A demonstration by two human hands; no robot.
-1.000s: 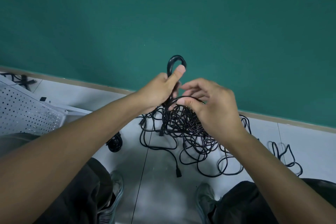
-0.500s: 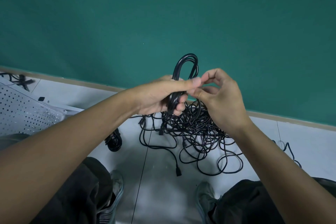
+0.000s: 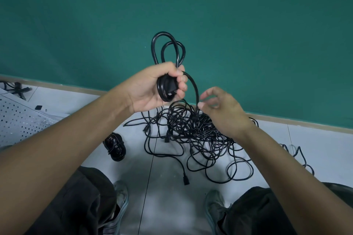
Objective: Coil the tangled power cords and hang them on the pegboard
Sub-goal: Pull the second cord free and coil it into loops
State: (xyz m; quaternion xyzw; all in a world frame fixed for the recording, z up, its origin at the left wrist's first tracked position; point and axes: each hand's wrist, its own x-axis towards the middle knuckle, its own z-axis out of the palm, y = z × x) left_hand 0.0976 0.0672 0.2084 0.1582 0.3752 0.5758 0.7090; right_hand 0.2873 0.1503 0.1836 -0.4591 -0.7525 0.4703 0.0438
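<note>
Black cord fills the middle of the frame. Your left hand (image 3: 152,87) is curled around a partly coiled power cord (image 3: 168,51): two loops stand up above your fist against the green wall (image 3: 76,15), and more turns, with what looks like a plug end, sit bunched in your palm. From the top of that fist one strand arcs to the right and down to your right hand (image 3: 221,108), whose thumb and forefinger meet at the strand (whether they truly pinch it or only touch it, you cannot tell from this angle); the other fingers are loosely spread.

Below both hands, at centre and lower right of the frame, the tangled pile of cords (image 3: 200,135) lies on the pale floor (image 3: 66,99), with one loose connector (image 3: 186,181) trailing toward the bottom centre. Just left of the pile, apart from it, a small bundle of coiled cord (image 3: 115,147) rests on the floor. At the left edge of the frame the white pegboard (image 3: 17,120) lies flat. Your shoes (image 3: 120,196) and dark trousers show along the bottom edge.
</note>
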